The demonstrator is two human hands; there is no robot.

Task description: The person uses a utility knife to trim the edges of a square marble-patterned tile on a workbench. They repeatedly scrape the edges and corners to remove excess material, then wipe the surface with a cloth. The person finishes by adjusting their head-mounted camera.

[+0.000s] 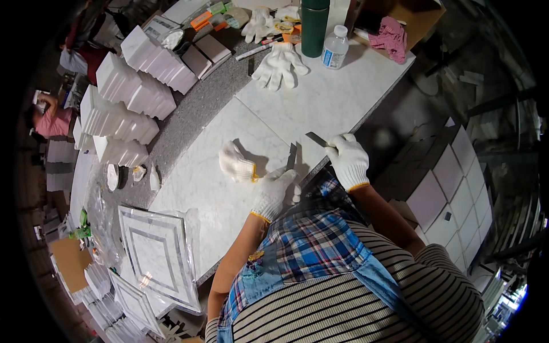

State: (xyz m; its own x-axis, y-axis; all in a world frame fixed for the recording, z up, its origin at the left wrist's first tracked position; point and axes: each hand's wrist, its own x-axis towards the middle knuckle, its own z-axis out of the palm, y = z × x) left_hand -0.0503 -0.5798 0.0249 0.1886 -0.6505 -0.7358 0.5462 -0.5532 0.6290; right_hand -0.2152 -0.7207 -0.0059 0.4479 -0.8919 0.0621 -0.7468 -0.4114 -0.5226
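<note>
White knitted gloves with yellow cuffs cover both hands. My left hand (273, 193) is closed at the near edge of the marble-patterned slab (200, 197), with a flat dark grey strip (292, 155) standing up from its fingers. To its right, my right hand (347, 160) pinches another flat grey strip (315, 138), which points left toward the first one. The two strips are apart and look like thin blades, but their exact kind is unclear. A crumpled white glove (235, 162) lies on the slab just left of my left hand.
Another glove (280, 67), a green bottle (314, 28) and a clear water bottle (334, 48) sit at the far end. Tile stacks (134, 86) line the left. A wrapped framed-pattern panel (160, 251) leans at near left. Boxed tiles (452, 188) stand at right; a person (54, 117) is far left.
</note>
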